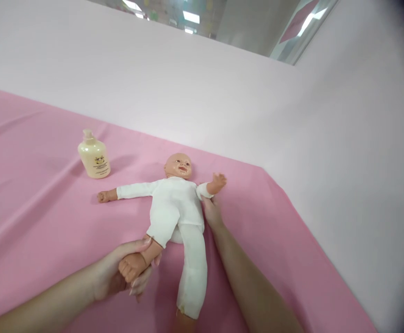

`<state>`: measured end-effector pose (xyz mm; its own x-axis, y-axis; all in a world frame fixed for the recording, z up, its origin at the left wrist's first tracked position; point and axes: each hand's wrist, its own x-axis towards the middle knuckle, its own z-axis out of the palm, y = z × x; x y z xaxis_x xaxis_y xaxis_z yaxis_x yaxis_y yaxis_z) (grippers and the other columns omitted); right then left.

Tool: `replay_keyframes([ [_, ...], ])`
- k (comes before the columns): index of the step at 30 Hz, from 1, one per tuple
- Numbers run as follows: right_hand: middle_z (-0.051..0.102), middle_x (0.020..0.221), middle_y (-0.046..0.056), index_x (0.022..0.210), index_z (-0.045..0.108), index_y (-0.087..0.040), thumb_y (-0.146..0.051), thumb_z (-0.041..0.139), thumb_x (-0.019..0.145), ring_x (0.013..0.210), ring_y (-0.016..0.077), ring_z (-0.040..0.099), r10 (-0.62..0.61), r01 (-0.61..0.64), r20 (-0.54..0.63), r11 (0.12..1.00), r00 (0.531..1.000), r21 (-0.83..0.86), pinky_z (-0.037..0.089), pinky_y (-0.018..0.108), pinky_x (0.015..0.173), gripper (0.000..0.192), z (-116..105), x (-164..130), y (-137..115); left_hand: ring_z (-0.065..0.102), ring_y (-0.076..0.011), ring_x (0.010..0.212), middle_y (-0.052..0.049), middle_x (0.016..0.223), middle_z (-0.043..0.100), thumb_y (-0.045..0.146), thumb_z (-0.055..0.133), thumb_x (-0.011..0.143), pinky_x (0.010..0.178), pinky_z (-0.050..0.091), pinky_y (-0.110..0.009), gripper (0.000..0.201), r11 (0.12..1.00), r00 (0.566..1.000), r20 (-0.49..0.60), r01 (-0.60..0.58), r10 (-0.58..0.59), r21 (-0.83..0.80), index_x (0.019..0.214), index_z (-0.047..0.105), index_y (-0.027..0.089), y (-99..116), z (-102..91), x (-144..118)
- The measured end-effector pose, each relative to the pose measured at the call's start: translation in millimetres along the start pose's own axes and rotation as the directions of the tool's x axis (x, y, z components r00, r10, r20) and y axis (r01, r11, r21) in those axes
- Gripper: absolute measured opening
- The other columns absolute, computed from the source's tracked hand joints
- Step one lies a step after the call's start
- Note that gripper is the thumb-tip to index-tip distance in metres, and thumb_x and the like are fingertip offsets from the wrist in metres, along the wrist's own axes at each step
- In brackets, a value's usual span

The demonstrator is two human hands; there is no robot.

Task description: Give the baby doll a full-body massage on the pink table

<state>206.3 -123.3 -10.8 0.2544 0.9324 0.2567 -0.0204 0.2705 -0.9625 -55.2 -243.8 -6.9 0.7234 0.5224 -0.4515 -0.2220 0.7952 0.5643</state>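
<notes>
While the left hand (119,273) wraps closed around the doll (177,208)'s foot, the right hand (211,212) pinches its arm — beyond both, a bottle (94,157), label unreadable.

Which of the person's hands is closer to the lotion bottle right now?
Left. The left hand grips the doll's foot, below and right of the lotion bottle. The right hand sits farther right, at the doll's raised arm.

Baby doll (176,203): plastic head, hands and feet, soft body in a white suit. Lies face-up on pink cloth, arms spread sideways, head away from the person. One bare foot is gripped; the other leg extends straight.
</notes>
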Motion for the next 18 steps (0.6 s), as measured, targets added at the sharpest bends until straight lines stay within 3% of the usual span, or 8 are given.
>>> replay_keyframes([
  [2, 0.071, 0.111, 0.003, 0.105, 0.073, -0.026, -0.027, 0.068, 0.077, 0.112, 0.0240, 0.061, -0.107, 0.124, 0.145, 0.986, 0.984, -0.114, 0.043, 0.044, 0.105, 0.028, 1.6, -3.3, -6.6, 0.036, -0.0132, 0.037, 0.003, 0.040, 0.041, 0.069, 0.046, 0.083, 0.050, 0.041, -0.033, 0.055, 0.999, 0.999, 0.030, 0.035, -0.036, 0.040, 0.080, 0.061, 0.017, 5.9, 1.1, -16.2],
  [4, 0.070, 0.115, 0.002, 0.105, 0.074, -0.029, -0.024, 0.065, 0.079, 0.116, 0.0241, 0.057, -0.227, 0.287, 0.263, 0.934, 0.938, -0.215, 0.039, 0.044, 0.109, 0.028, 2.3, -5.8, -13.8, 0.034, -0.0114, 0.036, 0.004, 0.040, 0.041, 0.067, 0.049, 0.082, 0.049, 0.038, -0.030, 0.052, 0.998, 1.000, 0.004, 0.031, -0.031, 0.062, 0.079, 0.060, 0.016, 10.1, 4.1, -24.0],
  [7, 0.068, 0.116, 0.003, 0.108, 0.074, -0.031, -0.020, 0.060, 0.081, 0.117, 0.0244, 0.055, -0.304, 0.414, 0.343, 0.854, 0.889, -0.316, 0.039, 0.044, 0.109, 0.032, 1.1, -7.3, -20.4, 0.034, -0.0113, 0.036, 0.005, 0.041, 0.043, 0.068, 0.054, 0.078, 0.049, 0.038, -0.029, 0.052, 0.996, 0.999, -0.027, 0.039, -0.037, 0.076, 0.079, 0.059, 0.016, 12.3, 7.2, -20.4],
  [14, 0.066, 0.119, 0.005, 0.111, 0.072, -0.029, -0.018, 0.058, 0.082, 0.119, 0.0244, 0.055, -0.319, 0.454, 0.382, 0.822, 0.867, -0.344, 0.039, 0.043, 0.109, 0.034, -1.7, -4.5, -15.0, 0.034, -0.0120, 0.037, 0.004, 0.042, 0.042, 0.068, 0.055, 0.076, 0.051, 0.038, -0.030, 0.051, 0.996, 0.997, -0.052, 0.053, -0.049, 0.075, 0.076, 0.058, 0.017, 12.1, 4.8, -18.7],
  [18, 0.067, 0.122, 0.004, 0.112, 0.069, -0.028, -0.025, 0.062, 0.082, 0.119, 0.0240, 0.057, -0.228, 0.289, 0.271, 0.934, 0.935, -0.212, 0.041, 0.044, 0.108, 0.031, 0.2, -2.4, -6.7, 0.037, -0.0147, 0.038, 0.003, 0.043, 0.039, 0.065, 0.052, 0.081, 0.051, 0.040, -0.034, 0.048, 0.998, 1.000, -0.016, 0.021, -0.020, 0.064, 0.078, 0.061, 0.017, 6.1, 0.8, -17.9],
])
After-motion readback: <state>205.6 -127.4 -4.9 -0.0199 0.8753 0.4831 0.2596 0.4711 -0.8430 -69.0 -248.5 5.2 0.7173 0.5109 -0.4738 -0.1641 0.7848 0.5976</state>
